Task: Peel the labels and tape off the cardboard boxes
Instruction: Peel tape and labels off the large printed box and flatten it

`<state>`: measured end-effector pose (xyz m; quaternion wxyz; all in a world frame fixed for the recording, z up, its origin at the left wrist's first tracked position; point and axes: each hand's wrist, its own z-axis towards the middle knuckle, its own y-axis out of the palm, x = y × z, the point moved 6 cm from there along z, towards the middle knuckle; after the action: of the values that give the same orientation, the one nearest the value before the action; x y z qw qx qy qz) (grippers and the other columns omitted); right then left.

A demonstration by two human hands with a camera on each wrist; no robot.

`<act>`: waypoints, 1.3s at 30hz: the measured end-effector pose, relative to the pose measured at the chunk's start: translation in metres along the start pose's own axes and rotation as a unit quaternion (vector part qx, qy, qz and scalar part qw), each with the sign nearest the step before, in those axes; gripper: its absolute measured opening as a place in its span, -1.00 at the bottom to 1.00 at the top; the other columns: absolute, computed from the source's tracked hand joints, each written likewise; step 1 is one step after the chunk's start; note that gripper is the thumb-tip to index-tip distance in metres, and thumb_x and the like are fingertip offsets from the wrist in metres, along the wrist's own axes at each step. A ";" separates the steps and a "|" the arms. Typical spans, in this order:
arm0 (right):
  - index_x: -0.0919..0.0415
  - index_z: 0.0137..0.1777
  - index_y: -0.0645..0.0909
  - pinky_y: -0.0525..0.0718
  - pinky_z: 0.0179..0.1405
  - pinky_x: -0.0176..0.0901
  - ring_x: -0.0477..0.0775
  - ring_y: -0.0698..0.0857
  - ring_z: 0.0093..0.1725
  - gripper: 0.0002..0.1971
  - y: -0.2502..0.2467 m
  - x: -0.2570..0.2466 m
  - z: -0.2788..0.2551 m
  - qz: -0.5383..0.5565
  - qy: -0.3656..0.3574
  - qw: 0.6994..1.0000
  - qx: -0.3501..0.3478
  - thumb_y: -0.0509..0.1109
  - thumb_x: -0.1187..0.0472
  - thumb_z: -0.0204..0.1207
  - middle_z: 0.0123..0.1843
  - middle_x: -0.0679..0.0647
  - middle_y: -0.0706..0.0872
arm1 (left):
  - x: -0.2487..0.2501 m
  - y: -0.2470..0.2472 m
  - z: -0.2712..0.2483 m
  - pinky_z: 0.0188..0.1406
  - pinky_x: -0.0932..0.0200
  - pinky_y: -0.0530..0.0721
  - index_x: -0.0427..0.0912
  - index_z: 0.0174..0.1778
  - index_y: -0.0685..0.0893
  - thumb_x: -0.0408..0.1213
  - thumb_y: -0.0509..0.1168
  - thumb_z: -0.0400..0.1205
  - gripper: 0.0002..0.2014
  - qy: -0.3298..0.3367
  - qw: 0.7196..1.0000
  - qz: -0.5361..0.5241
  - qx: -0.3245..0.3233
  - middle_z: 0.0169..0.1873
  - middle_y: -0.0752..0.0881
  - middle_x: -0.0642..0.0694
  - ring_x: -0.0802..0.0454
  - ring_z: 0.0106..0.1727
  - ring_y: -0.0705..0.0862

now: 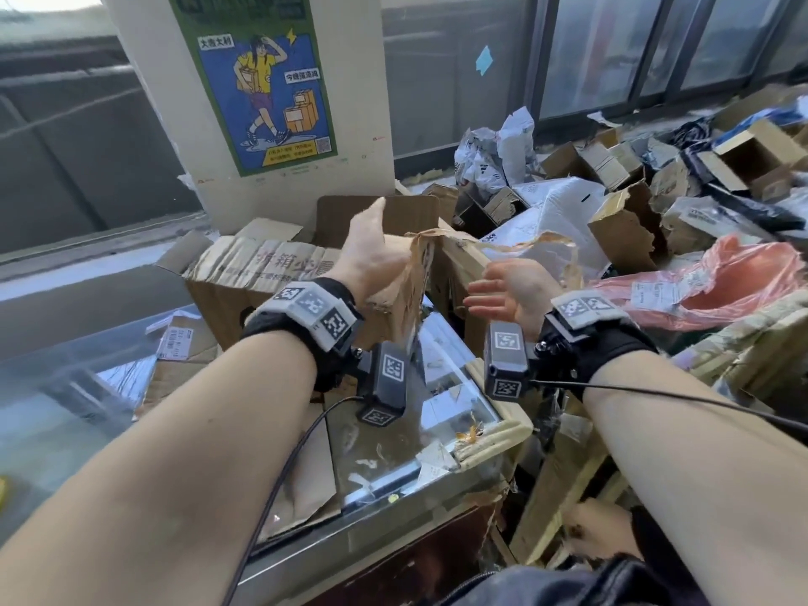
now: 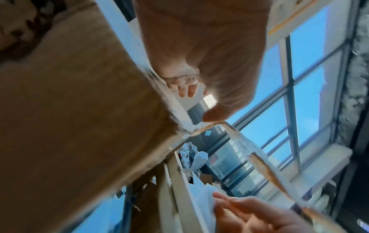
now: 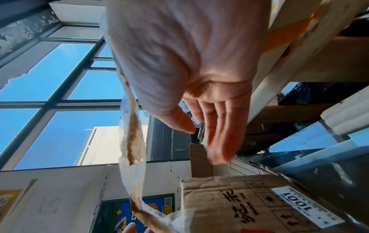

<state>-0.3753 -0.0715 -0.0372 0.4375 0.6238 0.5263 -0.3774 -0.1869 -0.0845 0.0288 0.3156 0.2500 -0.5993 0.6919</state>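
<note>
My left hand (image 1: pixel 371 255) holds a small brown cardboard box (image 1: pixel 395 306) up over the counter. In the left wrist view its fingers (image 2: pixel 185 89) curl over the box's (image 2: pixel 79 126) torn top edge. A long strip of clear tape (image 1: pixel 542 243) with brown paper stuck to it runs from the box's top corner out to my right hand (image 1: pixel 509 286). That hand (image 3: pixel 209 110) is flat with straight fingers, palm toward the box (image 3: pixel 229 205). The tape (image 3: pixel 132 141) hangs along its thumb side. How the tape clings to the hand is hidden.
A glass-topped counter (image 1: pixel 441 387) lies below my hands, with labels and cardboard under the glass. A large printed carton (image 1: pixel 262 266) stands behind. Torn boxes and bags (image 1: pixel 634 177) and a red plastic bag (image 1: pixel 721 282) pile up on the right. A poster (image 1: pixel 262 80) hangs on the pillar.
</note>
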 end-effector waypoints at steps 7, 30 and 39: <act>0.31 0.11 0.53 0.69 0.20 0.03 0.21 0.70 0.13 -0.79 0.036 -0.026 -0.006 0.334 -0.043 0.921 -0.197 0.28 0.37 0.48 0.08 0.22 0.74 | -0.016 -0.007 -0.010 0.54 -0.17 0.28 -0.15 0.53 0.42 0.31 0.10 0.58 -0.27 0.008 0.966 0.259 -0.007 0.43 0.55 -0.23 -0.19 0.46 0.46; 0.15 0.14 0.61 0.56 -0.06 -0.38 0.08 0.60 0.10 -0.70 0.124 -0.039 -0.009 -0.606 -0.234 0.741 -0.171 0.25 0.46 0.51 0.03 0.05 0.61 | 0.008 -0.057 -0.067 0.28 -0.09 0.35 -0.22 0.14 0.55 0.00 0.66 0.18 -0.30 0.248 0.883 0.385 0.099 0.04 0.55 -0.21 -0.20 0.09 0.53; -0.13 0.66 -0.07 0.08 0.57 0.40 0.26 -0.09 0.66 0.14 0.163 -0.047 -0.037 -0.824 -0.260 0.481 -0.148 0.66 0.06 0.24 0.70 0.02 -0.07 | -0.006 -0.057 -0.092 0.08 -0.04 0.36 -0.15 -0.13 0.29 -0.21 0.17 0.46 -0.81 0.422 0.839 0.304 0.162 -0.26 0.57 -0.27 -0.09 -0.15 0.35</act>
<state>-0.2218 -0.0623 0.0435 0.1291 -0.2966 0.7091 -0.6266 -0.1378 0.0105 0.0486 0.2673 -0.2137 -0.3334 0.8785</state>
